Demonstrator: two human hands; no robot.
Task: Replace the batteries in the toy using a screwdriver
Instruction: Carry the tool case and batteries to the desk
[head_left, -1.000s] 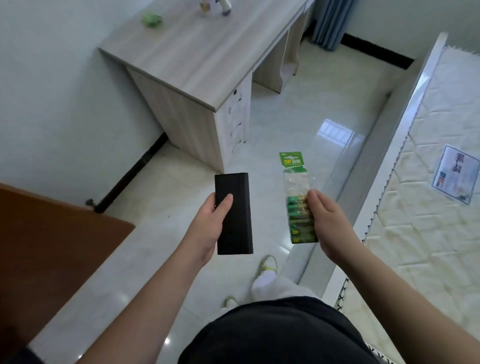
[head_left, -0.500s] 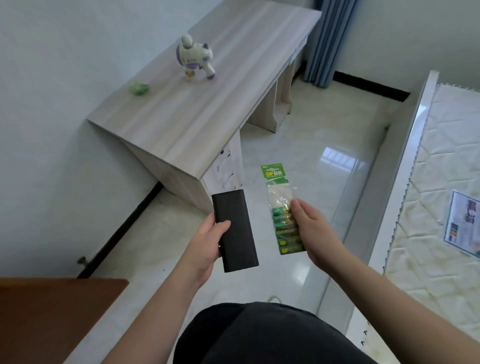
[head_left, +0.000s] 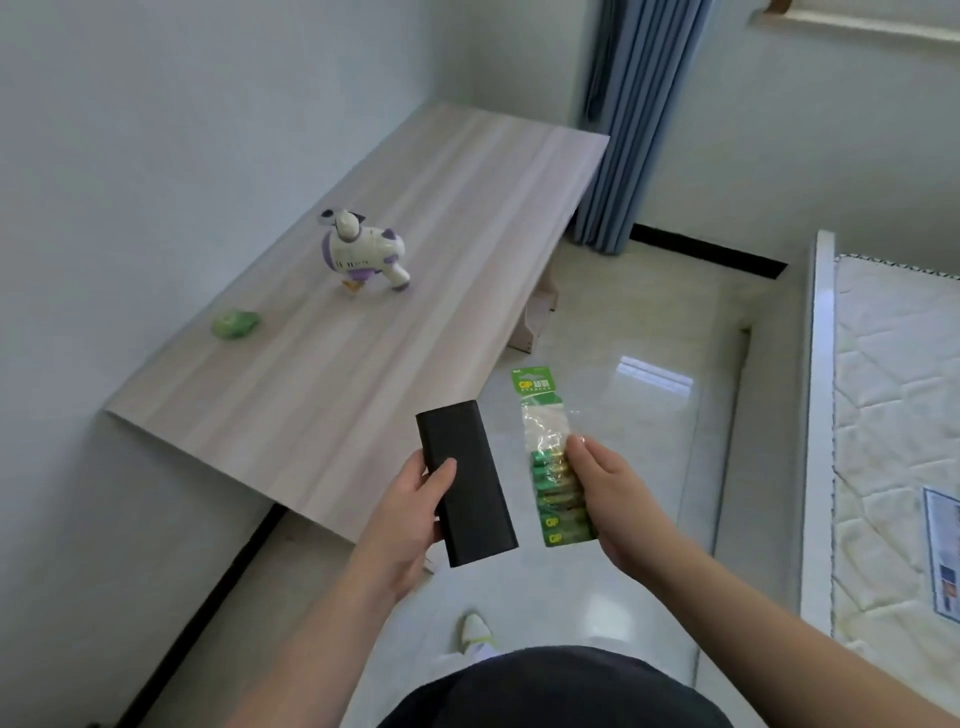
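Note:
A white and purple toy gun lies on the light wooden desk, toward its far left. My left hand grips a flat black rectangular case over the desk's near corner. My right hand pinches a clear pack of green batteries with a green header card, held above the floor just right of the case. No screwdriver shows on its own.
A small green object lies on the desk near the wall. A blue curtain hangs behind the desk. A bed with a bare mattress stands at the right, with shiny tiled floor between.
The view has lifted and drawn closer to the desk, bringing the whole top and the toy into sight. Both hands keep their hold, and case and pack are now nearer the desk's corner.

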